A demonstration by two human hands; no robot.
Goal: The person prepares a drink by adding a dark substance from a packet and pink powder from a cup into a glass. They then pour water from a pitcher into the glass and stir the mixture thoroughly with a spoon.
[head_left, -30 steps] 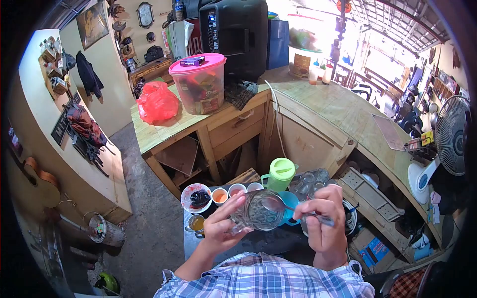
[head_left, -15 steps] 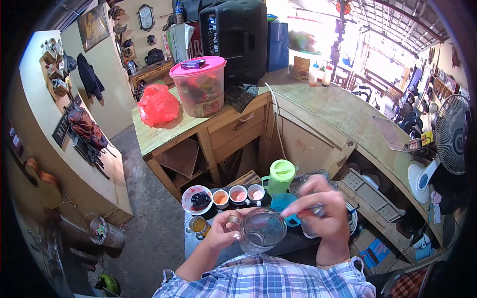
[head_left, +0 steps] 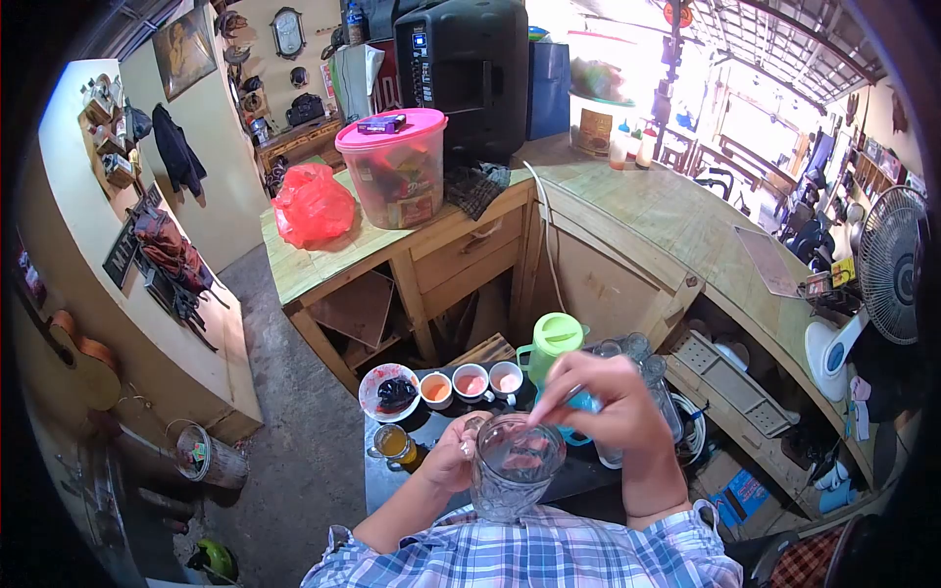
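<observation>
A clear glass mug (head_left: 512, 482) is held tilted close to the plaid shirt, with my left hand (head_left: 451, 459) closed around its handle side. Some pinkish pieces show inside the glass. Over the mug's rim, my right hand (head_left: 608, 397) pinches a thin shiny utensil, apparently a spoon (head_left: 571, 394), partly hidden by the fingers. Behind the hands stand three white cups (head_left: 436, 391) of orange and pink contents. A bowl (head_left: 370, 392) holding a dark plastic bundle and a glass mug of yellow liquid (head_left: 393, 446) are to the left.
A green lidded pitcher (head_left: 555, 338) stands behind a blue container (head_left: 584, 401), partly covered by my right hand. Several glasses (head_left: 637, 345) stand at the right of the dark low table (head_left: 392, 490). Beyond is a wooden counter (head_left: 627, 201) with a pink-lidded tub (head_left: 397, 181).
My right hand has moved left and up over the mug's mouth. The mug has tipped slightly toward me, and pinkish pieces now show in it.
</observation>
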